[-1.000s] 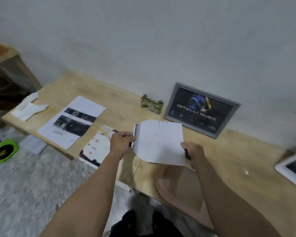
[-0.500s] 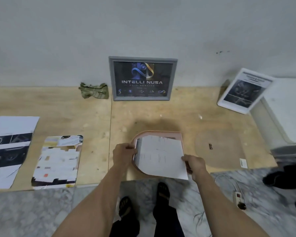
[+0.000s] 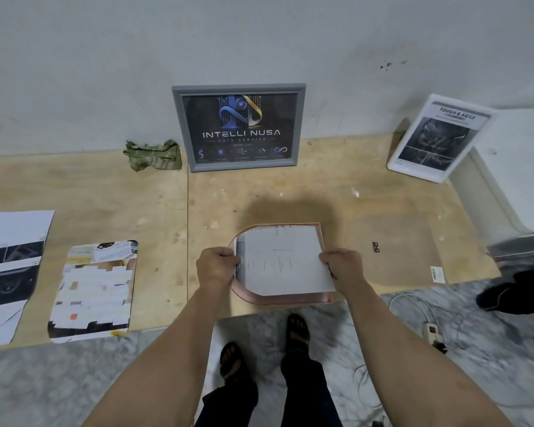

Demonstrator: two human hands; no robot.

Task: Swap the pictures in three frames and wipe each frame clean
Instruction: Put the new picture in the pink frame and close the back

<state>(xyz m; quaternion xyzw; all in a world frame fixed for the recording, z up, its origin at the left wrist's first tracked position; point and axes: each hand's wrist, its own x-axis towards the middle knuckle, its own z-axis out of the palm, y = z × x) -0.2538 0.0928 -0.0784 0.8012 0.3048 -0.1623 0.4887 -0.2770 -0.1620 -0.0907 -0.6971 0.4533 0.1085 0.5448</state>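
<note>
Three picture frames: one grey-bordered frame (image 3: 238,127), one white-bordered frame (image 3: 438,137), one pink rounded frame (image 3: 278,298). Three loose printed paper sheets (image 3: 285,260) (image 3: 94,289) (image 3: 10,272), possibly more hidden. One crumpled green cloth (image 3: 152,155).

A pale grey plaster wall (image 3: 105,57) rose behind a low plywood platform (image 3: 121,192); grey-veined marble floor (image 3: 43,380) lay below.

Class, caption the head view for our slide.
Both hands, left and right, hold a printed sheet over a pink frame on the table.
</note>
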